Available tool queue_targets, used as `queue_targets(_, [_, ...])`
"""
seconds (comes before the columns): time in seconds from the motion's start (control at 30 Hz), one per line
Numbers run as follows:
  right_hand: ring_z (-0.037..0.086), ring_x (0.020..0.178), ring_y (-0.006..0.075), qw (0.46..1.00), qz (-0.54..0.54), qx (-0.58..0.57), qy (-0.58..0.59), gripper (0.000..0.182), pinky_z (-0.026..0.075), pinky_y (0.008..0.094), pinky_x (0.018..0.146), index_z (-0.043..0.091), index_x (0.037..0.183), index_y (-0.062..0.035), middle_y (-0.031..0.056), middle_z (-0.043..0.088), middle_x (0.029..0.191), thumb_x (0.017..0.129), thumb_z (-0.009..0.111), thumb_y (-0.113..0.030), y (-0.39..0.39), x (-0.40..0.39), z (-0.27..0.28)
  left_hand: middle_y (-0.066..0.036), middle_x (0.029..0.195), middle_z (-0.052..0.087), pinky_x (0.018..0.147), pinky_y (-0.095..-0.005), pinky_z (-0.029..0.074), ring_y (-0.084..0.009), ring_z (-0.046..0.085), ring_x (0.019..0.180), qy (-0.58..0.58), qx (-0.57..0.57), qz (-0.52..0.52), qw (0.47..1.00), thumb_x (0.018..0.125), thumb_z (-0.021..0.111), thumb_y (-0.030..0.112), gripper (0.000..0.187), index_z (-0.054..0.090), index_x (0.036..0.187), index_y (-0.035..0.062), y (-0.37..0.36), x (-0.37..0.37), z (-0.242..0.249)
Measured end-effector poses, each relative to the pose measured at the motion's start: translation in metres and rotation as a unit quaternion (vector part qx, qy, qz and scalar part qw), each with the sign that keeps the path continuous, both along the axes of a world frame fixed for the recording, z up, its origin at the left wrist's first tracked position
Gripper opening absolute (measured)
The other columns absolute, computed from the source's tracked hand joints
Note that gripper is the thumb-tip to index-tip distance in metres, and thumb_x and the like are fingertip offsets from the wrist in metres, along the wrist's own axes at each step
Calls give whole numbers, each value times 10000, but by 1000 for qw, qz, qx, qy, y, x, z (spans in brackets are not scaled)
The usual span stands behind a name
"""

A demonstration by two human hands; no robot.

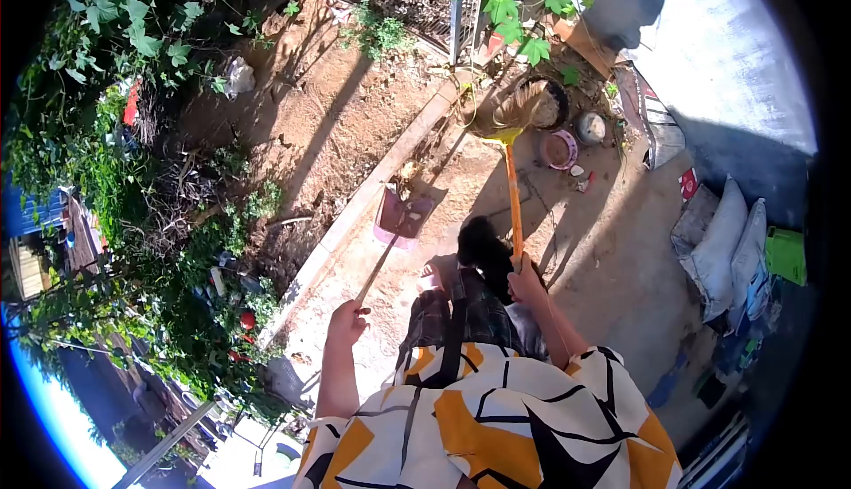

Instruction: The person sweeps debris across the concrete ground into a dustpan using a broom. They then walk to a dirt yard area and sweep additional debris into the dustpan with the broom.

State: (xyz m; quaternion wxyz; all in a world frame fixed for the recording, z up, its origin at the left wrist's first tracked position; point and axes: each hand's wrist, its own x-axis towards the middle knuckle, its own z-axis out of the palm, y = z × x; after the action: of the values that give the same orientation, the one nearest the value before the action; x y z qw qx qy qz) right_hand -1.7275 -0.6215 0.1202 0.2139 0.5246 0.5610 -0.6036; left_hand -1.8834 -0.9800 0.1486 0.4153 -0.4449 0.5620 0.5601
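Note:
My left hand (347, 322) is closed around the thin handle of a pinkish, see-through dustpan (403, 223), whose pan rests on the ground by a low concrete curb. My right hand (526, 281) grips the orange handle of a broom (514, 192). The broom reaches away from me, and its yellow head and pale bristles lie beside a dark round pot (556, 106). Between my legs and the broom handle stands a black furry animal (483, 245), partly hidden by my right hand and clothes.
Near the bristles sit a pink bowl (573, 154) and a round can (591, 128). The curb (355, 196) runs diagonally, with bare soil and plants (142, 37) beyond it. Stuffed white sacks (722, 241) and a green box (785, 256) stand at right.

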Motion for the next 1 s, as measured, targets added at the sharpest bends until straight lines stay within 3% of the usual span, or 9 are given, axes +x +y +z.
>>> queue_targets(0.07, [497,419,171,1000,-17,-12,-6,434,394,278,343,298,1123,-109,113,485,599,715,421,-26,-13,-34,-22,-120,703,524,447,-285,370,-90,365,396,-14,-9,38,999,757,470,116,73,444,781,52,-2,-3,1])
queue_targets(0.23, [539,457,218,968,248,-14,-17,548,422,310,379,159,1183,-66,159,525,616,703,419,-28,-26,-38,-12,-121,701,523,436,-264,354,-91,371,388,-5,12,70,997,755,479,118,100,456,837,66,-3,-2,0])
queue_targets(0.4, [554,475,257,958,283,-14,-42,599,438,335,405,109,1206,-43,196,531,626,696,424,-33,-12,-8,-4,-126,701,523,435,-263,353,-91,368,381,-5,6,79,997,753,473,106,86,449,823,62,0,-8,8])
queue_targets(0.5, [562,508,283,924,381,25,-30,608,455,344,430,112,1207,-50,217,534,658,692,437,-42,-14,16,0,-125,698,523,436,-262,354,-91,363,380,-11,22,81,996,749,461,91,84,439,823,57,-6,-9,-1])
queue_targets(0.57, [569,553,303,907,414,-35,-68,617,467,351,454,106,1203,-54,234,535,700,690,449,-52,-18,29,10,-124,698,524,437,-262,355,-91,360,379,-11,23,76,997,746,458,87,80,438,818,57,-8,-8,-2])
queue_targets(0.7, [564,524,240,947,320,-7,-11,619,458,317,438,185,1248,-83,174,548,696,701,476,-85,-24,65,34,-119,690,527,439,-264,357,-92,357,380,-7,21,66,998,745,462,90,72,438,806,61,-8,-9,-4])
queue_targets(0.73, [517,463,172,967,239,-68,-52,614,425,275,401,215,1268,-125,114,533,658,718,484,-79,-20,67,57,-118,685,527,440,-265,358,-92,362,386,-4,25,68,997,746,470,97,65,445,796,63,-7,-8,-2])
queue_targets(0.83, [458,423,128,982,148,-89,-80,617,382,248,365,203,1274,-150,70,495,621,731,480,-59,-18,68,110,-115,681,528,440,-265,359,-93,367,392,-1,28,72,997,745,478,102,61,453,784,61,-9,-8,-2])
queue_targets(1.0, [426,400,111,998,24,-54,-12,614,345,238,330,192,1277,-161,43,456,587,740,464,-42,-17,65,85,-123,662,502,461,-293,352,-113,372,407,6,25,92,995,717,466,76,54,446,733,29,-13,-3,-3])
